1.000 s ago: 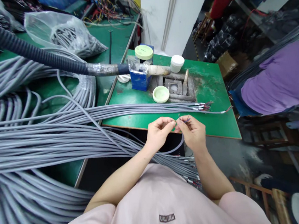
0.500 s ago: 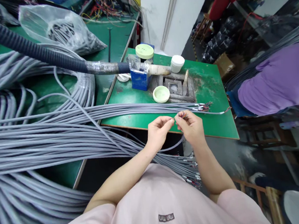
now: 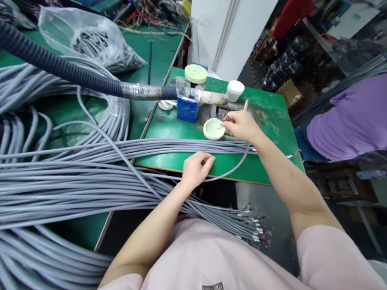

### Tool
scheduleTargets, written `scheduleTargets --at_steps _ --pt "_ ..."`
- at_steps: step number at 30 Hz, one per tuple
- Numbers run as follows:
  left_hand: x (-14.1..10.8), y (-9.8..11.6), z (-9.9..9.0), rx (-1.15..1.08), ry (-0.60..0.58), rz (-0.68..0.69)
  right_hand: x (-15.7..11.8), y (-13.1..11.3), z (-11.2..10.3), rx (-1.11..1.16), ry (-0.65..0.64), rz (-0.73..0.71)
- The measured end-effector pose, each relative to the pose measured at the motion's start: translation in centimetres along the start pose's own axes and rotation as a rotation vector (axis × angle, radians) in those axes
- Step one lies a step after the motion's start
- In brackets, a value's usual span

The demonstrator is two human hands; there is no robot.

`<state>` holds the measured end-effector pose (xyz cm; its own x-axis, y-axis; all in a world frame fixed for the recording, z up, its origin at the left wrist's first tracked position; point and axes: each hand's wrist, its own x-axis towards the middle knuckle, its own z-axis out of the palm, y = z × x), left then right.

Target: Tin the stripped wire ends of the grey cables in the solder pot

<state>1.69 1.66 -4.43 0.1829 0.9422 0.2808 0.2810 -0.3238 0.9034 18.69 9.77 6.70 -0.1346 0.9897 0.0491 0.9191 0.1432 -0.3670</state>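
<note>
My right hand pinches the wired end of a grey cable and holds the fine wires over the rim of a small pale-green dish. That cable curves down from the hand and back toward the left. Near the green table's front edge, my left hand has its thumb and fingers drawn together; whether anything small is between them cannot be made out. A row of grey cables runs just behind it. Beyond my right hand is a dark square metal fixture, partly hidden, with a wooden-looking stick.
A ribbed hose reaches a blue box. Behind stand a green-lidded jar and a white tub. Large grey cable bundles cover the left. A person in purple is at the right.
My right hand has moved away from my left, forward to the green dish, bringing the cable end along. My left hand has shifted slightly left and down. The view has shifted a little.
</note>
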Motion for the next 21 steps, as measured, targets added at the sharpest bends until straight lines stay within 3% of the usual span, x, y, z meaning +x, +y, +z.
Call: scheduleTargets --at_steps 4,10,21 --pt "-0.3 -0.1 0.1 0.092 -0.048 0.049 2.3 -0.6 1.2 -0.271 -0.118 -0.011" --pt "-0.3 -0.1 -0.2 0.136 -0.057 0.083 3.5 -1.8 2.5 -0.445 -0.284 -0.004" --pt "-0.2 -0.2 -0.3 0.101 -0.079 0.06 3.7 -2.4 2.4 -0.529 -0.295 0.013"
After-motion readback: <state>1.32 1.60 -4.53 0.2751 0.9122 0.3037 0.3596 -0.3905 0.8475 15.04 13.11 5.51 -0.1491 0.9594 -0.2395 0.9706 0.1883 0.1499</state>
